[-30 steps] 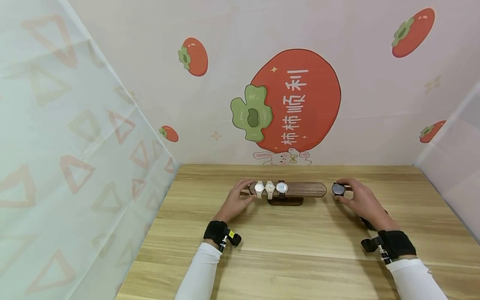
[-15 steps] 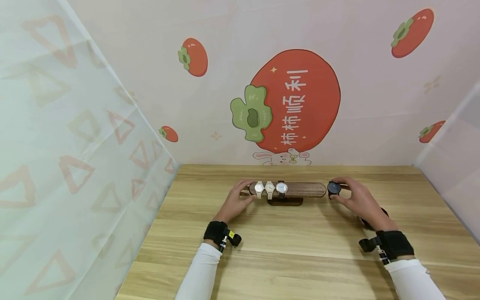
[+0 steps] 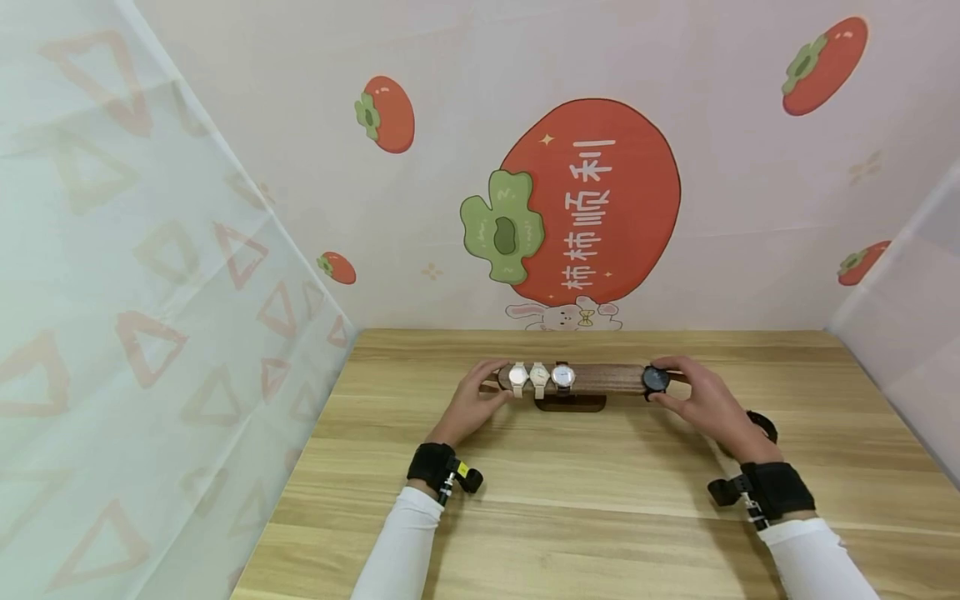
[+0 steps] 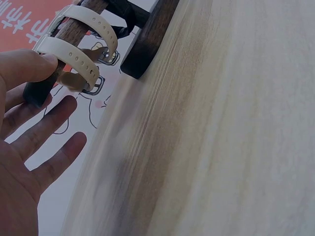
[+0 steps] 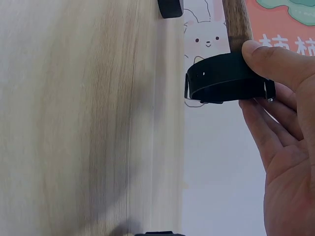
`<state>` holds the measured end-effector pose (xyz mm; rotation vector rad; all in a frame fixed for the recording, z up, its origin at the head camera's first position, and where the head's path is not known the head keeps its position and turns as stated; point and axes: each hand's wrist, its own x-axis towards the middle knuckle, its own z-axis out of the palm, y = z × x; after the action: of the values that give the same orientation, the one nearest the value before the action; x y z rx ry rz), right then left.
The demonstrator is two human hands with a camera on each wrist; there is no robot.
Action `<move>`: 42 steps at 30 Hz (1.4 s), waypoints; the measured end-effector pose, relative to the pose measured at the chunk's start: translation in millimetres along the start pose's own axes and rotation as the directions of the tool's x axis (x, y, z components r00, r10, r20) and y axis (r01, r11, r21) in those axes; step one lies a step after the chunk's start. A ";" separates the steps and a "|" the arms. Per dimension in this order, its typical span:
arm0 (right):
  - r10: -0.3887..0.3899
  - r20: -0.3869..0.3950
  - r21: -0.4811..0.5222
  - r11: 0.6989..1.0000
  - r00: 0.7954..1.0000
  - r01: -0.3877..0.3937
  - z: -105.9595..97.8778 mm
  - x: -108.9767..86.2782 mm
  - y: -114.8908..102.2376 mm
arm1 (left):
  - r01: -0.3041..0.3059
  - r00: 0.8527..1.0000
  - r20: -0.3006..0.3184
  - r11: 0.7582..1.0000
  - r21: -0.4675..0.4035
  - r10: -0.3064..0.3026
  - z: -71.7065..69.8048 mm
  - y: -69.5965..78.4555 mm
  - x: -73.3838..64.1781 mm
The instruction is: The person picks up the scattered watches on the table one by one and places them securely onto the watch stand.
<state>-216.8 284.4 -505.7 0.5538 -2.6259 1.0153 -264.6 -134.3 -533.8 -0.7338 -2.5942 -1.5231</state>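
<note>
A dark wooden watch stand (image 3: 607, 378) carries two watches with cream straps, a near one (image 3: 518, 377) and its neighbour (image 3: 539, 377), plus a watch with a dark strap and white dial (image 3: 563, 377). My left hand (image 3: 472, 402) holds the bar's left end, its thumb beside the outermost cream strap (image 4: 74, 56) and the lower fingers spread. At the other end, my right hand (image 3: 701, 400) pinches a black watch (image 3: 656, 379) between thumb and fingers. Its closed strap loop (image 5: 224, 76) lies right at the bar's tip (image 5: 237, 24) in the right wrist view.
Another black watch (image 3: 763, 425) lies on the wooden table (image 3: 585, 517), partly hidden behind the right forearm. The stand's foot (image 3: 572, 403) rests near the back of the table. A printed wall (image 3: 420, 208) rises behind, with further panels at both sides.
My right hand has moved left with the black watch, from beside the bar to overlapping its right end. The other black watch shows more now. My left hand stays put.
</note>
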 end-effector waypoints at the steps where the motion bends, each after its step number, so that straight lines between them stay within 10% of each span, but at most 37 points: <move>1: 0.001 0.002 0.001 1.000 1.000 -0.001 0.9 0.2 -0.3 | 0.000 1.000 -0.001 1.000 -0.001 0.000 0.1 -0.2 -0.2; 42: 0.013 0.035 0.003 1.000 0.999 -0.013 21.9 16.0 -12.3 | 0.025 1.000 0.010 1.000 -0.002 -0.025 0.4 -0.1 -0.4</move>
<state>-228.1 256.9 -508.2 0.5615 -2.6624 1.0232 -264.2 -134.1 -534.2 -0.7141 -2.6197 -1.5326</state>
